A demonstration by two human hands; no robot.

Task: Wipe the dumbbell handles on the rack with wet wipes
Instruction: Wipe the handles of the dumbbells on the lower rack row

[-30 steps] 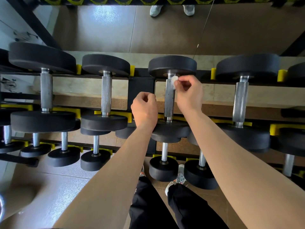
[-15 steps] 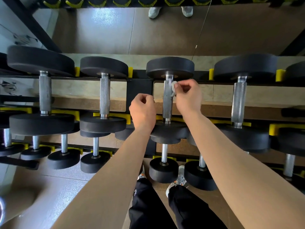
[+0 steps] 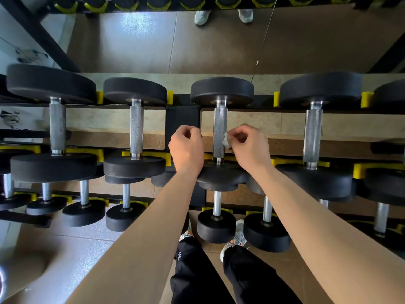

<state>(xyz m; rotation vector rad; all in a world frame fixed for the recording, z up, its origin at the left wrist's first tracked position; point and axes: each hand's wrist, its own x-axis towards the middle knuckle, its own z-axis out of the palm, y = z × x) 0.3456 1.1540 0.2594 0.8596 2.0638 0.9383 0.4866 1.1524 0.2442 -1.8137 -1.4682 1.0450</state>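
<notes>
On the top rack tier (image 3: 183,115), right hand (image 3: 252,148) pinches one half-hidden wet wipe (image 3: 226,141) against the third dumbbell handle (image 3: 219,126) of four; left hand (image 3: 186,148) curled, seemingly empty

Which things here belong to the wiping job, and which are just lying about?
In the job: wet wipe, pinched in right hand; dumbbell handle it presses on; rack.
Just there: left hand, curled, idle; pale shoes beyond the rack.

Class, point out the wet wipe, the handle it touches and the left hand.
wet wipe (image 3: 226,141): head view, crumpled white middle.
handle (image 3: 219,126): head view, knurled shaft.
left hand (image 3: 186,150): head view, back of hand.
</notes>
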